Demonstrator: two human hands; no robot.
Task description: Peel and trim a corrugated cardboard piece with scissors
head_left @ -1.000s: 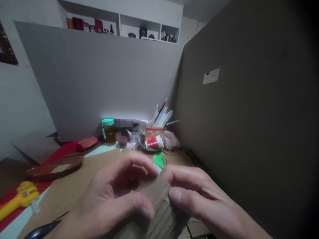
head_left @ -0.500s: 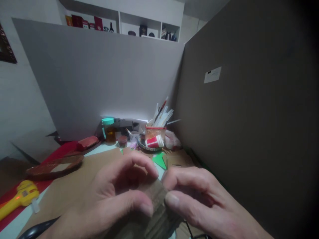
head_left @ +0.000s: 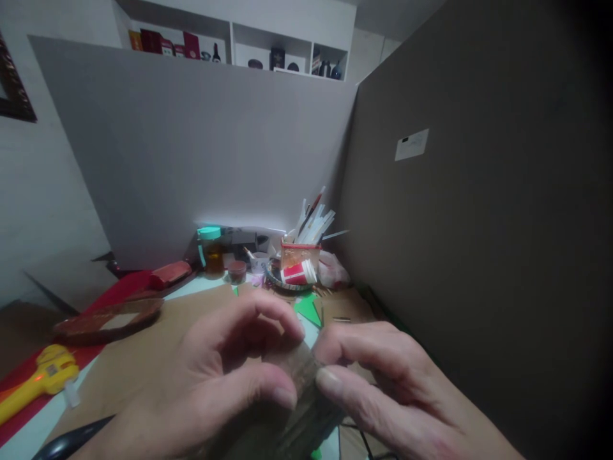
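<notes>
At the upper left we find part of a picture frame [head_left: 15,89]; below it, a yellow hot-glue gun [head_left: 50,375] lies near the table's left edge, a small orange light showing on its body. Beside it we note a red cloth [head_left: 122,291], a shallow oval tray [head_left: 108,321] and, at the lower edge, a black curved object [head_left: 71,437], partly hidden by the left forearm. A flat brown cardboard sheet [head_left: 143,364] extends beneath the left hand [head_left: 244,358]. This hand is curved, holding the corrugated cardboard piece [head_left: 306,412] between thumb and fingers. Behind it we distinguish a teal-lidded bottle [head_left: 211,255] of amber liquid, a small jar [head_left: 237,273] and a little pot [head_left: 259,262] with a slim tool in it.

The corrugated cardboard piece is raised at the lower centre, between the two hands, its ridged face partly shaded. Beyond it we see a red-and-white paper cup [head_left: 299,273] lying on its side on a round plate [head_left: 287,287], a green paper piece [head_left: 309,309], a small basket [head_left: 300,257] of pale strips [head_left: 316,222], and a plastic bag [head_left: 333,271].

The right hand [head_left: 383,383] pinches the right edge of the corrugated cardboard piece, its thumb and bent index finger close together. At the far right we locate a white label [head_left: 412,145] on a dark panel [head_left: 479,211].
</notes>
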